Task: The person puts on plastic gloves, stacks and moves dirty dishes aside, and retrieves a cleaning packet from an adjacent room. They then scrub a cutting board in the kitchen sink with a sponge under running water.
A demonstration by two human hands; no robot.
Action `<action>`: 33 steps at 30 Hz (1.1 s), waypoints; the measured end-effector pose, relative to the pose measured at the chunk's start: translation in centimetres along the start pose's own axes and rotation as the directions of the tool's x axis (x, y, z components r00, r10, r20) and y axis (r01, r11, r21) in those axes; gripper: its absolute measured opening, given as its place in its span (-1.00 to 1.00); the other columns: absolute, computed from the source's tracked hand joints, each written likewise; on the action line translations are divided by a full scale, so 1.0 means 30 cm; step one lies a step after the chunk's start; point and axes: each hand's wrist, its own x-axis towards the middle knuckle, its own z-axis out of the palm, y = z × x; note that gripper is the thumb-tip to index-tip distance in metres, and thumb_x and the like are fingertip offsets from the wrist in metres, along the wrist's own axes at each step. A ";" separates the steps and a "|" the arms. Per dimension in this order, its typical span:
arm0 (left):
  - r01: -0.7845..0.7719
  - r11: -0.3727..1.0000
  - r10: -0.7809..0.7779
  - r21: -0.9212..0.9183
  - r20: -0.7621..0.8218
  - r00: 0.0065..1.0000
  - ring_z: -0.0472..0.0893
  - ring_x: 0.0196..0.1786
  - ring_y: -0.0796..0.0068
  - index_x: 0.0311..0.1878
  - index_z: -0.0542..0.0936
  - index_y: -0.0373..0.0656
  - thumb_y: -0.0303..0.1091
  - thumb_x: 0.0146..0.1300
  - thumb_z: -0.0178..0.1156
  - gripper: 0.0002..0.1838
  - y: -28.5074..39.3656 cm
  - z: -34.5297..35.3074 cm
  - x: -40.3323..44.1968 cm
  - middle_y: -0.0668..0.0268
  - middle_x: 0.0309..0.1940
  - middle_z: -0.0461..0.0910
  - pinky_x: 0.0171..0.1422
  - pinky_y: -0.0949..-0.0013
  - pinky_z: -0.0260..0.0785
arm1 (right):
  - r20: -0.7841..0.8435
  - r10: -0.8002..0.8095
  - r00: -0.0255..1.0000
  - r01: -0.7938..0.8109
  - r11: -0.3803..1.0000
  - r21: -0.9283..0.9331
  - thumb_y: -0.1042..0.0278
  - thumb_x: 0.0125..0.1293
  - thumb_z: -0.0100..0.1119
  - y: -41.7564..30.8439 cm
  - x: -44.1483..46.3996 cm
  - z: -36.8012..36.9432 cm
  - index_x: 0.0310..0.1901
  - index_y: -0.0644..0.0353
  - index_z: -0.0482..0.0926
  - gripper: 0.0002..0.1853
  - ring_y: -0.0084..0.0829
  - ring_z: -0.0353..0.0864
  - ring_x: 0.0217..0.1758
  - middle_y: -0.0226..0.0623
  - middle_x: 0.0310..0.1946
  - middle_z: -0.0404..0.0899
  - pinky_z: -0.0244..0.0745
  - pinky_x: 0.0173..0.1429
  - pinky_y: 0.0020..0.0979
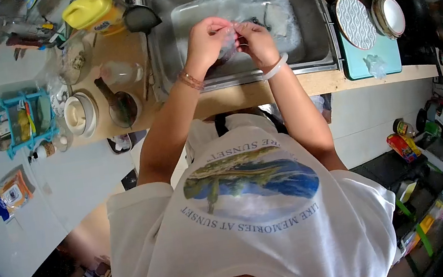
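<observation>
Over the steel sink [157, 6], my left hand [207, 44] and my right hand [257, 44] meet with fingertips pinched together. Between them is a thin piece of clear plastic [228, 40], partly hidden by the fingers; its exact kind is hard to make out. Both hands are closed on it. Below them in the sink sits a clear tub [177, 17] of cloudy, sudsy water. A pale block-like thing [277, 17] lies at the tub's right side, under or among the suds.
Left of the sink stand a yellow jug [93, 12], a dark scoop [141, 18], stacked white bowls [81, 115] and a blue rack [29, 121]. On the right, a patterned plate [356, 22], bowls [388, 17] and crumpled clear plastic [375, 66] rest on a teal board [357, 65].
</observation>
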 end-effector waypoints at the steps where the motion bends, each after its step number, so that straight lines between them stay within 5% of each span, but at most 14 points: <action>1: 0.027 0.999 -0.027 0.020 -0.003 1.000 0.54 -0.30 0.58 -0.20 0.52 -0.30 -0.57 0.13 0.12 -0.85 -0.004 -0.012 -0.009 0.28 -0.37 0.59 -0.20 0.55 0.39 | 0.024 0.002 1.000 -0.001 0.999 -0.050 0.31 0.27 0.04 0.017 0.012 -0.001 -0.52 0.19 0.44 -0.77 -0.62 0.39 -0.62 -0.45 -0.62 0.44 0.28 -0.56 -0.58; 9: 0.153 0.972 -0.111 0.180 -0.224 0.968 0.55 -0.30 0.53 -0.23 0.50 -0.28 -0.58 0.08 0.16 -0.84 -0.046 -0.087 -0.051 0.25 -0.40 0.58 -0.24 0.49 0.40 | -0.122 -0.056 0.991 0.057 0.998 0.001 0.42 0.20 0.01 0.104 0.004 0.014 -0.51 0.25 0.45 -0.84 -0.57 0.45 -0.54 -0.40 -0.60 0.45 0.35 -0.46 -0.55; 12: -0.040 0.831 0.214 0.554 -0.253 0.944 0.56 -0.33 0.45 -0.29 0.50 -0.26 -0.56 0.06 0.17 -0.88 -0.072 -0.094 -0.060 0.24 -0.40 0.57 -0.26 0.45 0.39 | -0.145 -0.149 0.978 0.149 0.989 -0.015 0.44 0.17 0.04 0.125 0.006 0.020 -0.52 0.27 0.44 -0.85 -0.59 0.44 -0.53 -0.40 -0.60 0.47 0.35 -0.42 -0.57; 15: -0.238 0.549 0.573 0.801 -0.154 0.805 0.56 -0.30 0.38 -0.25 0.53 -0.22 -0.56 0.04 0.17 -0.84 -0.033 -0.068 -0.083 0.22 -0.36 0.56 -0.21 0.43 0.39 | -0.088 -0.263 0.961 0.254 0.962 -0.104 0.45 0.14 0.07 0.162 0.004 0.027 -0.53 0.28 0.44 -0.86 -0.62 0.41 -0.52 -0.41 -0.60 0.47 0.32 -0.40 -0.59; 19: -0.428 0.794 0.491 0.431 -0.041 0.870 0.58 -0.23 0.36 -0.16 0.54 -0.21 -0.57 0.09 0.14 -0.78 0.017 -0.014 -0.145 0.18 -0.31 0.57 -0.13 0.45 0.40 | -0.019 -0.390 0.920 0.374 0.894 -0.247 0.45 0.14 0.07 0.176 -0.020 0.033 -0.48 0.28 0.43 -0.88 -0.67 0.33 -0.51 -0.46 -0.59 0.41 0.27 -0.40 -0.58; 22: -0.251 0.912 0.298 0.326 -0.104 0.949 0.59 -0.26 0.41 -0.17 0.53 -0.24 -0.53 0.16 0.08 -0.84 -0.011 -0.009 -0.151 0.18 -0.31 0.58 -0.14 0.47 0.40 | 0.009 -0.406 0.914 0.394 0.879 -0.269 0.45 0.17 0.06 0.156 -0.060 0.050 -0.46 0.27 0.41 -0.89 -0.65 0.32 -0.50 -0.44 -0.57 0.38 0.27 -0.40 -0.57; 23: -0.233 0.883 0.282 0.408 -0.062 0.958 0.56 -0.29 0.53 -0.16 0.52 -0.28 -0.50 0.21 0.03 -0.84 -0.039 -0.021 -0.152 0.23 -0.34 0.59 -0.16 0.52 0.38 | 0.021 -0.407 0.913 0.395 0.871 -0.292 0.44 0.17 0.05 0.138 -0.084 0.056 -0.46 0.27 0.41 -0.89 -0.63 0.32 -0.50 -0.41 -0.58 0.38 0.27 -0.40 -0.55; 26: -0.043 0.959 0.027 0.280 0.061 0.998 0.52 -0.31 0.61 -0.16 0.51 -0.31 -0.49 0.23 0.01 -0.83 -0.053 -0.055 -0.149 0.30 -0.37 0.59 -0.20 0.55 0.36 | 0.079 -0.435 0.897 0.423 0.792 -0.440 0.43 0.18 0.03 0.120 -0.121 0.044 -0.45 0.27 0.40 -0.88 -0.50 0.35 -0.52 -0.30 -0.57 0.40 0.29 -0.39 -0.49; 30: 0.041 0.988 -0.108 0.146 0.485 0.868 0.40 -0.40 0.64 -0.25 0.49 -0.34 -0.43 0.22 0.01 -0.84 -0.120 -0.133 -0.106 0.33 -0.54 0.47 -0.26 0.50 0.31 | 0.163 -0.480 0.862 0.481 0.671 -0.565 0.43 0.13 0.04 0.118 -0.170 0.054 -0.45 0.27 0.39 -0.89 -0.21 0.41 -0.48 -0.15 -0.53 0.41 0.33 -0.36 -0.34; 33: 0.040 0.987 -0.115 0.155 0.514 0.850 0.35 -0.25 0.70 -0.15 0.48 -0.31 -0.44 0.26 -0.04 -0.82 -0.168 -0.122 -0.113 0.46 -0.34 0.43 -0.11 0.54 0.27 | 0.209 -0.599 0.773 0.568 0.507 -0.648 0.44 0.05 0.08 0.140 -0.193 0.094 -0.50 0.26 0.37 -0.89 -0.09 0.41 -0.40 -0.13 -0.51 0.40 0.34 -0.31 -0.27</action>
